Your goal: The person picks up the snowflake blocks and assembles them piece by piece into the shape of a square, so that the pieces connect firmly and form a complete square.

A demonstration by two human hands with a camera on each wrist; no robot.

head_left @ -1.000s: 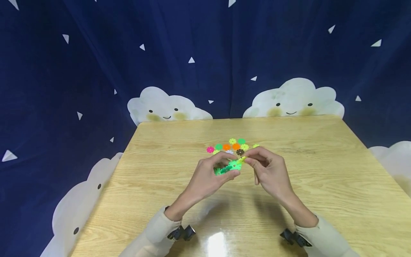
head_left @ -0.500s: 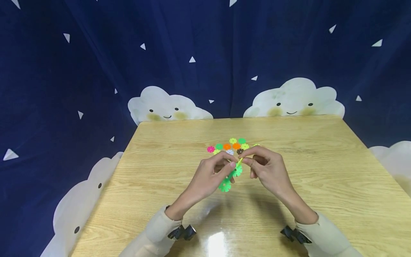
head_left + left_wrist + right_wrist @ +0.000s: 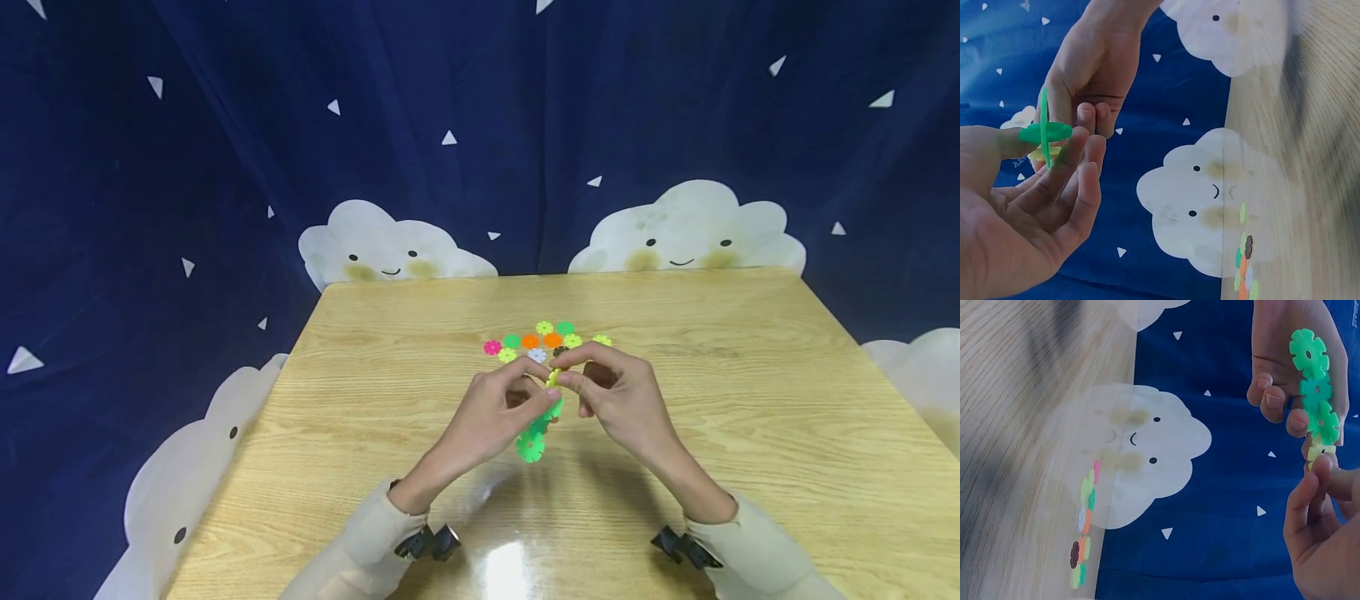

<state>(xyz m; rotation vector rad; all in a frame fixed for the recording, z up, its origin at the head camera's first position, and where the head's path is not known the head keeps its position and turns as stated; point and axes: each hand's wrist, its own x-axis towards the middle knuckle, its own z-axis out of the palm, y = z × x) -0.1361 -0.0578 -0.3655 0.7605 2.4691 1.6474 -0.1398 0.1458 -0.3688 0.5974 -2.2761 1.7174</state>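
Several green notched discs (image 3: 530, 446) are joined in a chain that hangs above the table, and a yellow disc (image 3: 553, 378) is at its upper end. My left hand (image 3: 491, 410) pinches the chain near its top between thumb and fingers. From the other side my right hand (image 3: 624, 398) pinches the yellow disc. The right wrist view shows three green discs (image 3: 1309, 354) in line, with the pale yellow one (image 3: 1320, 451) partly hidden by fingertips. In the left wrist view a green disc (image 3: 1045, 128) is seen edge-on.
Behind the hands, loose discs lie on the wooden table (image 3: 375, 367): pink (image 3: 492, 347), orange (image 3: 530, 342), white (image 3: 537, 355), green (image 3: 512, 342) and yellow ones, with a dark brown one (image 3: 560, 352) partly covered by my right hand. A blue curtain (image 3: 450, 67) stands behind.
The chain has swung from roughly level to hanging down toward the table's near side. My right hand has moved slightly left with the yellow disc, closer to my left hand.
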